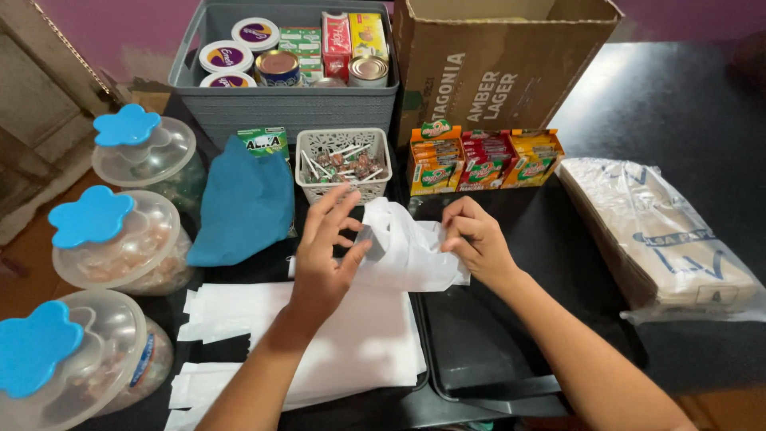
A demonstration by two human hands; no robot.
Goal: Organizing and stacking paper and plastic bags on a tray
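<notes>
Hands work one crumpled thin white plastic bag (411,251) above the dark tabletop (678,112): left hand (323,247) spread-fingered, thumb pressing it; right hand (475,239) pinching its edge.

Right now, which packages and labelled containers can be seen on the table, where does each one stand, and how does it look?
Cardboard box: back centre-right, brown, open, white print.
Grey crate: back centre-left, holds round tubs, tins, small cartons.
Candy packs: before the box, rows in orange, red, yellow.
White basket: before the crate, holds lollipops.
Green pack: beside the basket, small.
Jars: left edge, clear, blue flower lids.
Paper bags: right, brown, in clear wrap.
White bag: centre, between both hands.
</notes>
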